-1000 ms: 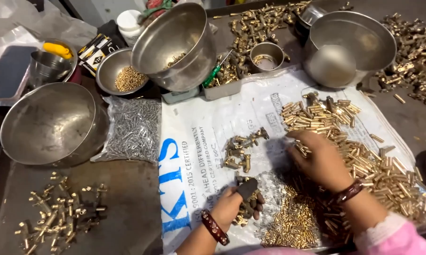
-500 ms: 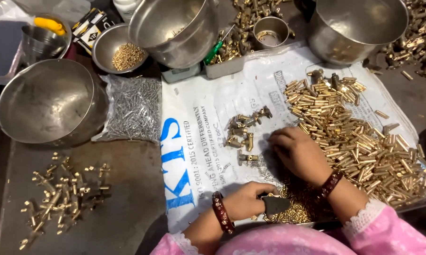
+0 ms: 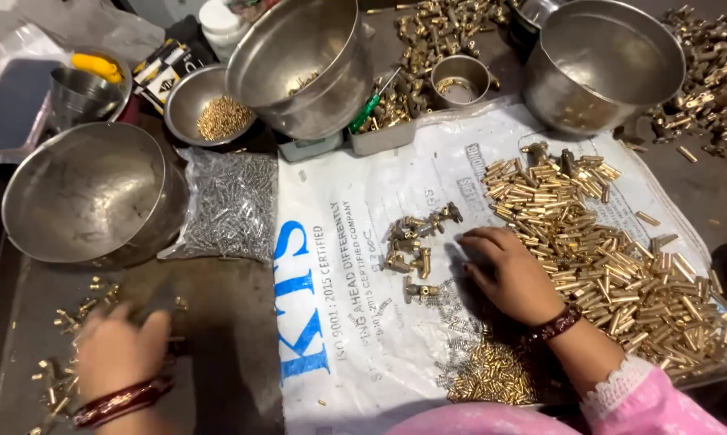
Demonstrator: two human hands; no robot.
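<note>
Our left hand (image 3: 122, 350) is motion-blurred, so we can't tell if its fingers grip any of the brass fittings (image 3: 66, 338) under it. Our right hand (image 3: 512, 274) lies palm down; whatever sits under the palm is hidden, grip unclear. The springs (image 3: 452, 322) are too small to make out singly. The big steel bowl (image 3: 605, 60) and tilted bowl (image 3: 303, 60) are cut by the top edge. The far brass heap (image 3: 714, 80) runs off the right edge. A white jar (image 3: 218, 20) is half cropped.
</note>
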